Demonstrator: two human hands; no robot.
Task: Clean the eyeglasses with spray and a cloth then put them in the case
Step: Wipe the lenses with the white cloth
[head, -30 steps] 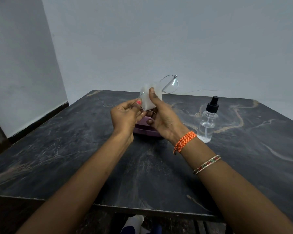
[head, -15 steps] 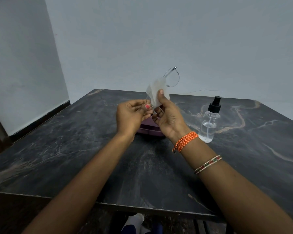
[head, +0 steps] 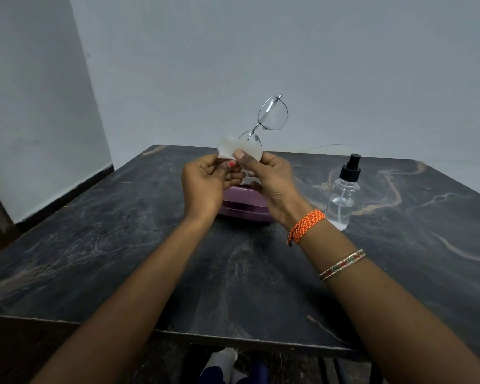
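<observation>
Both hands' fingers [head: 240,156] are pinching the cloth [head: 240,149] around one eyeglasses [head: 272,115] lens; wiping seems underway; the closed case [head: 243,206] below them is still waiting.

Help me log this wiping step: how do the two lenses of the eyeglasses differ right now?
The upper lens is bare and stands clear above the hands; the lower lens is wrapped in the white cloth. The upper lens is untouched, while the right hand pinches the lower lens through the cloth. Both sit in one thin metal frame, held off the table.
</observation>
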